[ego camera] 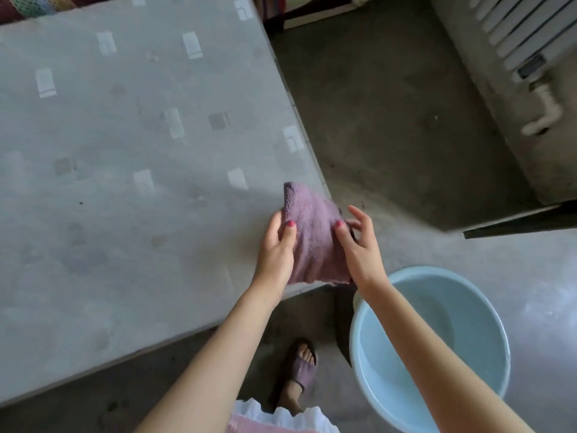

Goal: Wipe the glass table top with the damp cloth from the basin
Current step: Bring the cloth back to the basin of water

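Observation:
A purple terry cloth (312, 235) lies over the near right corner of the glass table top (125, 170), its lower edge hanging at the table's front edge. My left hand (278, 248) grips the cloth's left side, thumb on top. My right hand (359, 245) pinches the cloth's right side with the thumb, while its other fingers spread loosely above the corner. The light blue basin (487, 310) stands on the floor just right of the table, below my right forearm, with water in it.
The table top shows a pale patterned covering under the glass and a few dark specks. Grey concrete floor (390, 126) runs to the right. A white radiator (512, 32) and a low ledge stand at the far right. My slippered foot (299, 367) is under the table's front edge.

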